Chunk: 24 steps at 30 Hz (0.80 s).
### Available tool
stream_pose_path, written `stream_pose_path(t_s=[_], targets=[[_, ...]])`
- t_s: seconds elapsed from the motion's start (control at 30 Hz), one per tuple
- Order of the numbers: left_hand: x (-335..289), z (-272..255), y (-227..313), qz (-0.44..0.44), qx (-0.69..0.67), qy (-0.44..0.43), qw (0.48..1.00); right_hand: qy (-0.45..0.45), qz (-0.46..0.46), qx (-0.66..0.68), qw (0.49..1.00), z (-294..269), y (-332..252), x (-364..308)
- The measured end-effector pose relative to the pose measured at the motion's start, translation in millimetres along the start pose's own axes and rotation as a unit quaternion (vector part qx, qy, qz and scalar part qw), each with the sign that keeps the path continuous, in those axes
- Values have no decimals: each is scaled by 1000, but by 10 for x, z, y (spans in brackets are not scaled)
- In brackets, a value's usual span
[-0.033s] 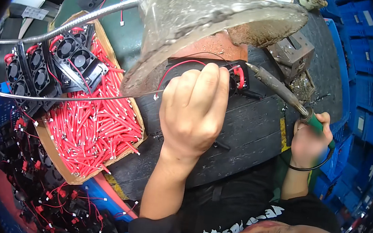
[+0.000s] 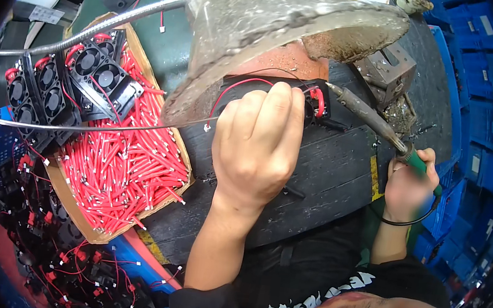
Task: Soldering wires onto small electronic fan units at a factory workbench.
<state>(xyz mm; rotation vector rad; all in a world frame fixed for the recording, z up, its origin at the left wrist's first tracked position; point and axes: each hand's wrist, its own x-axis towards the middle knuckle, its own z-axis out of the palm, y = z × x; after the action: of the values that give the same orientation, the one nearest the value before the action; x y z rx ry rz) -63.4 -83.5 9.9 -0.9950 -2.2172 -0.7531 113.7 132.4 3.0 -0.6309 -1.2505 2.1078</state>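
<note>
My left hand (image 2: 256, 146) is closed in a pinch, its fingertips beside a black fan unit (image 2: 309, 109) with red leads, mostly hidden behind the hand. A thin grey solder wire (image 2: 195, 121) runs from the left into this hand; the fingers cover its end. My right hand (image 2: 410, 185) grips the green handle of a soldering iron (image 2: 374, 123). The iron's tip lies just right of the red wire loop (image 2: 320, 101) on the fan unit; whether they touch I cannot tell. A red lead with a white connector (image 2: 207, 127) hangs left of my left hand.
A large cloudy fume hood (image 2: 261, 28) overhangs the dark bench (image 2: 330, 169). On the left stand a cardboard box (image 2: 186, 162) of red wire pieces and several fan units (image 2: 53, 86). A metal stand (image 2: 389, 73) sits behind the iron. Blue bins (image 2: 487, 120) line the right.
</note>
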Motion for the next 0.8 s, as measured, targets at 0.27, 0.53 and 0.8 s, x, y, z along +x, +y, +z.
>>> stream_pose_path(t_s=[0.27, 0.53, 0.8], targets=[[10, 26, -26, 20, -17, 30, 999, 8, 10, -2, 1000, 7, 35, -5], [-4, 17, -25, 17, -3, 22, 1000, -5, 13, -11, 1000, 7, 44, 22], [-18, 24, -25, 17, -3, 19, 1000, -3, 15, -8, 1000, -13, 55, 21]])
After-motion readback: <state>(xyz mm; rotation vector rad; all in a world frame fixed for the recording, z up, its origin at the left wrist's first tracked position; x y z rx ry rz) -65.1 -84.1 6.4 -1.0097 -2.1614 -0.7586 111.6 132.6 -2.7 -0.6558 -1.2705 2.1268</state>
